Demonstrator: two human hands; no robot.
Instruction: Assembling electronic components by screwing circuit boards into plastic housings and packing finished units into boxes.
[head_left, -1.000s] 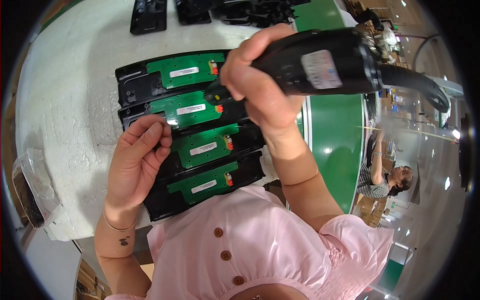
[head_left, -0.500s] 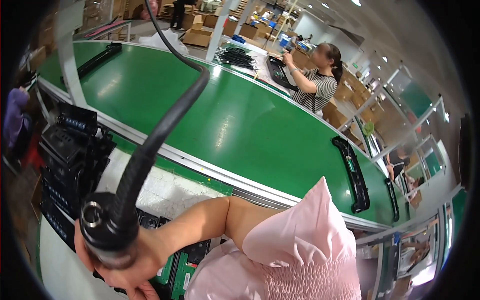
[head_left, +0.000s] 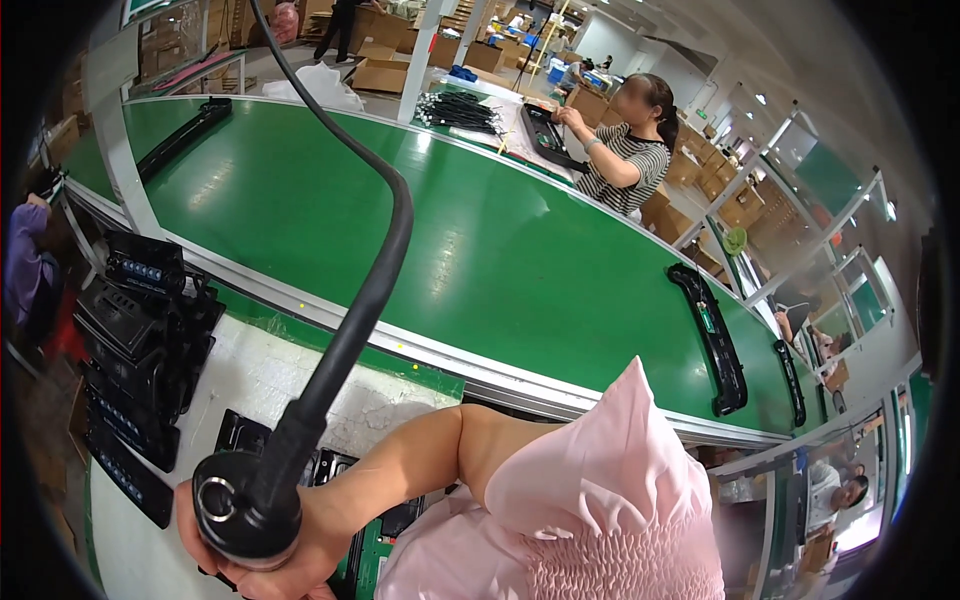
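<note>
My right hand (head_left: 312, 545) is wrapped round a black electric screwdriver (head_left: 245, 515) with a metal ring on its top. Its thick black cable (head_left: 375, 290) curves up and away past the top edge. The tool's tip is hidden below the hand. Under my forearm, partly covered, lie black plastic housings (head_left: 240, 432) and a green circuit board (head_left: 370, 560). My left hand cannot be made out; a small patch of skin under the right hand is too hidden to assign.
Beyond the pale worktop (head_left: 250, 370) runs a green conveyor belt (head_left: 480, 260) with long black housings (head_left: 708, 335). Black panels (head_left: 125, 320) are stacked at the left. Across the belt, a co-worker (head_left: 625, 150) handles a black housing (head_left: 545, 135) beside black cables (head_left: 458, 112).
The screwdriver and my right hand have shifted right and down in the picture, and the cable bows further right. More black housing shows beside the hand. The view has tilted slightly.
</note>
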